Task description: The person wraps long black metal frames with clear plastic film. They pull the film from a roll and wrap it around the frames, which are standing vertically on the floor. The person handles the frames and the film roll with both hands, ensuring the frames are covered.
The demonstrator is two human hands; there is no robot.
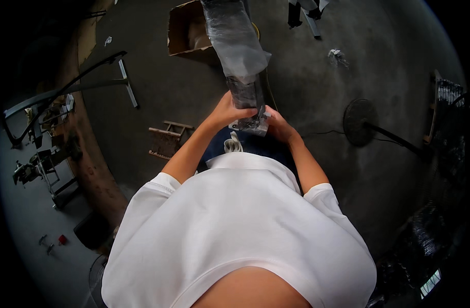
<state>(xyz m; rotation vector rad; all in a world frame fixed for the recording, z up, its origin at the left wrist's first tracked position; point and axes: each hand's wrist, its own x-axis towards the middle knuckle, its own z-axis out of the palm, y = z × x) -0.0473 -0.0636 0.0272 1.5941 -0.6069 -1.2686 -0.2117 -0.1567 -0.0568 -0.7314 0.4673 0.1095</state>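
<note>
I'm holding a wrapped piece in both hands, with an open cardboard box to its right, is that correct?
The side is wrong: the head view shows the open box to the left of the wrapped piece. Your left hand and right hand do hold it.

A long plastic-wrapped piece [237, 51] is filling the middle, reaching away from the person and blocking a straight pass between the left hand [227, 111] and the right hand [280, 126]. Ahead on the left, an open cardboard box [179, 33] is showing partly behind the piece, narrowing that side. A small wooden stool [165, 141] is standing on the floor [301, 82] beyond the left forearm [186, 151]. The widest room is lying to the right, between the piece and a round stand base [359, 122]; a thin cable [324, 132] is crossing there, and the base's pole [396, 141] is barring the way farther right.
</note>
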